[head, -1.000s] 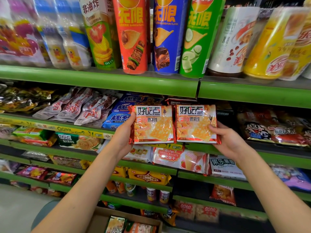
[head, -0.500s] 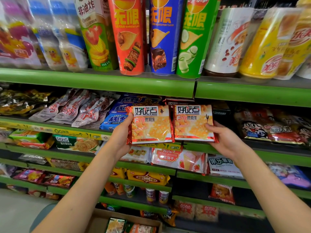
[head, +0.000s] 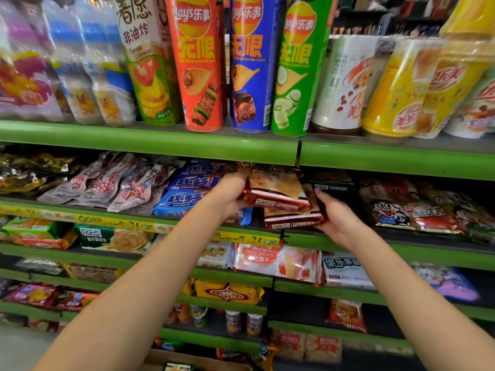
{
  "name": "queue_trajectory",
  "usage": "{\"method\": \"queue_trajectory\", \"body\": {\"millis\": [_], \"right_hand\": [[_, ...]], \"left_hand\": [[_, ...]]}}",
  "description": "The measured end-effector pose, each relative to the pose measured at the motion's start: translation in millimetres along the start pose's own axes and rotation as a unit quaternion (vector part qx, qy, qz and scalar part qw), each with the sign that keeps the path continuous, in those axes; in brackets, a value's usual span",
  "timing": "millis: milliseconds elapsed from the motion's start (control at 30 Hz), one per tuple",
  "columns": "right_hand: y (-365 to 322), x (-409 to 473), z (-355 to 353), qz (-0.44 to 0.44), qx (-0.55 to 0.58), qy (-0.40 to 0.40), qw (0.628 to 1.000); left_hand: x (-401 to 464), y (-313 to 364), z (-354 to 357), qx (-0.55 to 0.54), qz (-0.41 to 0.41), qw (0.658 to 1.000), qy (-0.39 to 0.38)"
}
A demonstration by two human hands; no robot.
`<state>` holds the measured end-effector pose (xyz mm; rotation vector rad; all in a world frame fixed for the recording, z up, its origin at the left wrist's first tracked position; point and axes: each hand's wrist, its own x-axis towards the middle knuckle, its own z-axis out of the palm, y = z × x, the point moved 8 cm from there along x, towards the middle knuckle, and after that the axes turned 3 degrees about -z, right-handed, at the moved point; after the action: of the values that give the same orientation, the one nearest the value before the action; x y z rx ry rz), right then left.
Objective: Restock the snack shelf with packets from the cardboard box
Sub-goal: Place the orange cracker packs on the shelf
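Two red and orange biscuit packets lie tilted flat, one over the other, in a gap on the second green shelf (head: 348, 238). The upper packet (head: 278, 194) is gripped at its left end by my left hand (head: 230, 194). The lower packet (head: 293, 219) is held at its right end by my right hand (head: 337, 215). Both packets reach into the shelf between blue packets (head: 184, 199) and a dark packet (head: 332, 187). The cardboard box (head: 187, 360) shows at the bottom edge with a packet inside.
Tall crisp tubes (head: 198, 62) and drink cups (head: 396, 87) stand on the top shelf just above my hands. Pale sausage packets (head: 107, 183) lie to the left, red cartoon packets (head: 401, 210) to the right. Wafer packets (head: 276, 261) fill the shelf below.
The two packets were upright and side by side, facing me. They have tipped flat, stacked, and moved forward into the shelf gap with both hands following. The view moved closer.
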<state>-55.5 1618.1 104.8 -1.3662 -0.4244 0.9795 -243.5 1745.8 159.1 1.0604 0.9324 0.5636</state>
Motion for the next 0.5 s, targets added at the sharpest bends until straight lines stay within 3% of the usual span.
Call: {"method": "queue_trajectory", "body": {"millis": [67,133,200,267,400,500], "right_hand": [[-2,-4,3,-0.007,-0.018,-0.002,1.0],[-7,-7,-1,-0.032,-0.107,0.008,0.994],[-18,-11,-8,-0.091,-0.288,0.018,0.953],[-23,-14,-6,-0.122,-0.376,-0.026,0.918],[-15,-9,-4,-0.122,-0.356,-0.07,0.924],[-8,-2,2,-0.135,-0.301,-0.061,0.942]], "left_hand": [[1,0,22,0.066,0.007,0.997,-0.026],[1,4,34,0.198,0.035,0.979,-0.021],[3,15,32,0.342,0.086,0.936,0.019],[1,20,33,0.437,0.139,0.889,0.021],[-3,-11,49,0.6,0.173,0.775,-0.1],[1,-18,56,0.636,0.221,0.733,-0.096]]}}
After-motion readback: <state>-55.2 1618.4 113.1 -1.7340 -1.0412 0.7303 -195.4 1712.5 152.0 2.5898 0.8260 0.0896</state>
